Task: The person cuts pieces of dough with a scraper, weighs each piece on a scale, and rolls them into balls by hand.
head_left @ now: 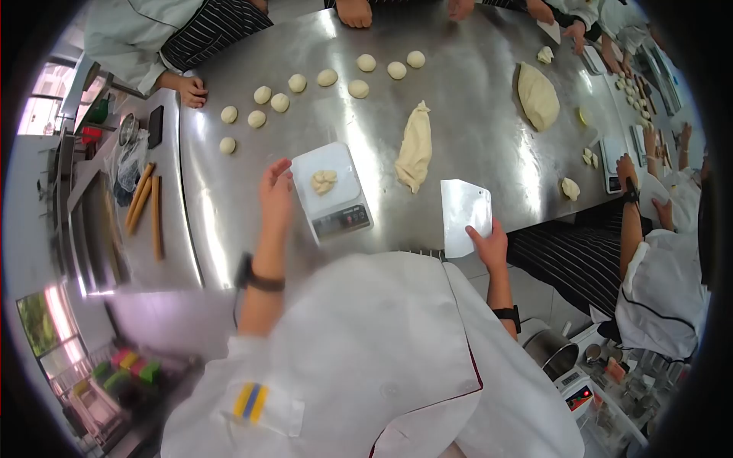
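Note:
My right hand [490, 246] grips a flat white dough scraper [464, 214] at its lower right edge, thumb across its face. Just left of the digital scale [330, 183], my left hand [275, 191] is raised with its fingers apart and nothing in them. On the scale's white platform rests a small lumpy piece of dough [323, 182]. A long, rough strip of dough [414, 149] lies on the steel table between the scale and the scraper.
Several round dough balls [327, 77] sit in loose rows across the steel table [252, 172]. A big dough mass [537, 98] lies right. Wooden rolling pins [156, 217] and a dark phone [156, 127] are at the left. Co-workers stand around, one person's hand [628, 169] near another scale [611, 164].

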Demonstrator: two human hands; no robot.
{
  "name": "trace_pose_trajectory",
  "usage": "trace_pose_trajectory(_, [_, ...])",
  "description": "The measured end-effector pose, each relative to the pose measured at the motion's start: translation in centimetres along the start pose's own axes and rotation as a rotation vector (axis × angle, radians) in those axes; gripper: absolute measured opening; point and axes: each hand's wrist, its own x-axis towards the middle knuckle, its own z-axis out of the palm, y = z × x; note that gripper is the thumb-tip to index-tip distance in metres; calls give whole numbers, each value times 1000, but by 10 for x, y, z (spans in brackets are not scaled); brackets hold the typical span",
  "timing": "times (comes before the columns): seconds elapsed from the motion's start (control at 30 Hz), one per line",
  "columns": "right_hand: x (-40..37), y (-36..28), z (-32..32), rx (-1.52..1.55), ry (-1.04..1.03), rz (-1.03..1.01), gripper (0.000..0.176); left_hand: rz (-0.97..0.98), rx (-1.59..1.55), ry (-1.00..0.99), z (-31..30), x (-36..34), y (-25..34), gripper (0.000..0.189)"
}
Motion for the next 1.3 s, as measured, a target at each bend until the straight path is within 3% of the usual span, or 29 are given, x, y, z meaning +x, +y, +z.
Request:
trace_pose_trajectory(0.07, [2, 3, 1, -22, 17, -5, 53, -132, -145, 39, -2, -1, 4, 40])
trace_pose_trajectory(0.3, [2, -2, -2, -37, -11, 4, 53, -58, -74, 44, -6, -3, -6, 36])
trace_pose_trajectory(0.37, [3, 1, -1, -29, -13, 12, 53, 31, 241, -76, 1, -10, 6, 36])
trace_pose_trajectory(0.4, [2, 0, -1, -31, -11, 10, 53, 31, 238, -75, 3, -11, 7, 36])
trace_pose_trajectory(0.47, [3, -1, -2, -28, -27, 18, 53, 356, 615, -233, 6, -9, 8, 42])
trace_pose_trajectory(0.5, [3, 0, -1, -30, -26, 14, 53, 357, 612, -230, 8, -8, 8, 42])
trace_pose_trajectory(0.57, [4, 6, 2, -21, -9, 12, 52, 535, 815, -346, 11, -6, 7, 48])
trace_pose_trajectory(0.8, [1, 3, 2, -4, -8, 28, 50, 535, 825, -354, 17, -3, 10, 48])
trace_pose_trajectory(0.9, [0, 0, 3, -22, -3, 31, 49, 459, 857, -446, 16, 6, -5, 44])
trace_pose_trajectory(1.0, [1, 8, 6, -14, 16, -23, 50, -63, -20, -143, 16, 18, -10, 33])
trace_pose_trajectory(1.03, [0, 8, 6, 29, 17, -13, 50, -45, -16, -139, 7, 30, -24, 33])
trace_pose_trajectory(1.1, [-1, 6, 8, 81, 25, -1, 50, -327, -1224, -123, -24, 50, -50, 34])
trace_pose_trajectory(1.23, [-5, -4, 7, 48, 40, 38, 51, -366, -1202, 168, -102, 108, -55, 28])
trace_pose_trajectory(1.3, [-7, 3, 8, 66, 35, 51, 53, -205, -870, 180, -160, 150, -80, 30])
